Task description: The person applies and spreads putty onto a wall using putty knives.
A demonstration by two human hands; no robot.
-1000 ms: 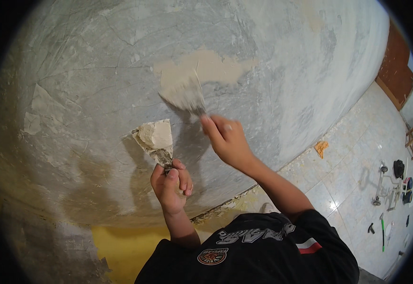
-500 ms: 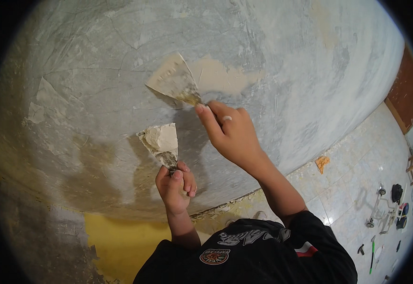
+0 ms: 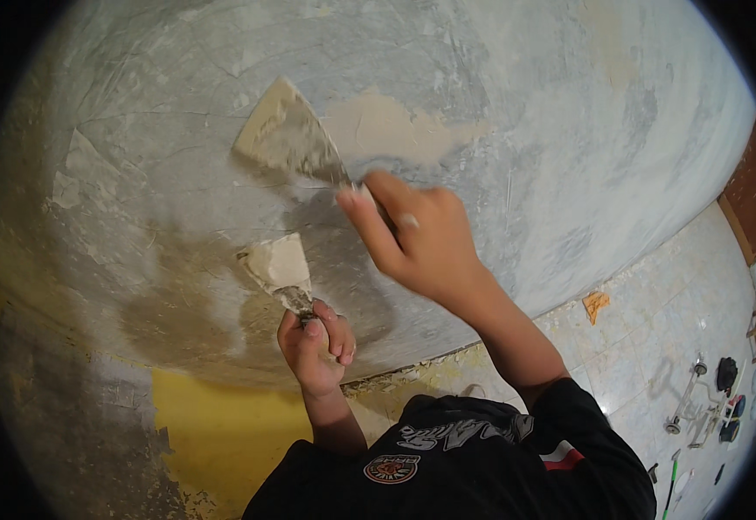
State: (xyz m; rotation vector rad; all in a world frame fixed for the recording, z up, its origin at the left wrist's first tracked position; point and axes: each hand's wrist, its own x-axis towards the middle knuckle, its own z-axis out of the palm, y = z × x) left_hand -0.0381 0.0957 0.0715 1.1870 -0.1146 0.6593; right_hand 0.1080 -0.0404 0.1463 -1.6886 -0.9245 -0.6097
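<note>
Low on the wall (image 3: 135, 130), near its left edge, yellow paint and bare grey patches remain uncoated, so we judge the skimming well short of done. Our left hand (image 3: 315, 347) has its fingers wrapped tight round the small putty knife (image 3: 278, 270), loaded with filler. Higher up, our right hand (image 3: 417, 238) pinches the wide scraper (image 3: 287, 134) flat against the plaster, just left of one fresh beige patch (image 3: 395, 130).
</note>
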